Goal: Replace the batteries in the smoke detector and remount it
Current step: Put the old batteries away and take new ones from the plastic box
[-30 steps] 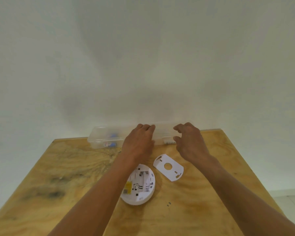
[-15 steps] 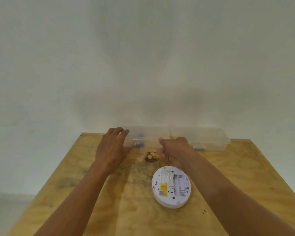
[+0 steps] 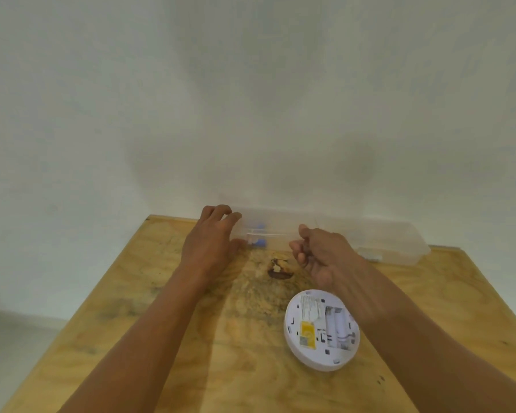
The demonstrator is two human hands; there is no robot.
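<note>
While both forearms reach up from the bottom of the frame across the wooden table, the left hand lies palm down just left of centre, its straight fingers touching the left end of the clear plastic box that runs along the table's far edge against the wall. The right hand hovers near the centre, just in front of the box, with its fingers curled inward; whether they pinch anything cannot be told. The box is nearly see-through and blurred, so its lid line and contents are hard to make out beyond some small blue items near the left hand. A dark knot marks the wood between the hands. The smoke detector lies back side up in the lower right of the frame, close under the right forearm: a round white disc with a yellow label and an open battery bay.
</note>
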